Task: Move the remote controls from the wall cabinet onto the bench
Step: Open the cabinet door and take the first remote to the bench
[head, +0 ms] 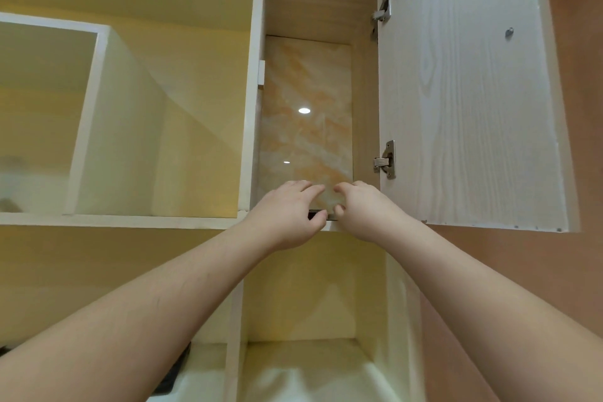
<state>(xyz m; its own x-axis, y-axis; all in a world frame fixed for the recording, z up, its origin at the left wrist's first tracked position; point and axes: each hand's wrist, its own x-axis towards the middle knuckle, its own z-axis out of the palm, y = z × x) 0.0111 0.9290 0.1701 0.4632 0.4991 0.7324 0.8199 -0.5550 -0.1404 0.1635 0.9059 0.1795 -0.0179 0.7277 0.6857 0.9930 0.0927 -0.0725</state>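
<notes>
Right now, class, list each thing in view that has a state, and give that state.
Door: swung open to the right.
Cabinet: open.
Left hand: fingers curled at the cabinet's bottom edge, on a dark thing.
Right hand: fingers curled there too; grip unclear.

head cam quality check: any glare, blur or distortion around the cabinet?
Head view: two glare spots on the glossy marble back panel, the larger one above the hands; wide-angle bending of the shelf edges; soft blur at far left; warm yellow cast. Left hand and right hand are sharp; the dark thing between them is mostly hidden.
</notes>
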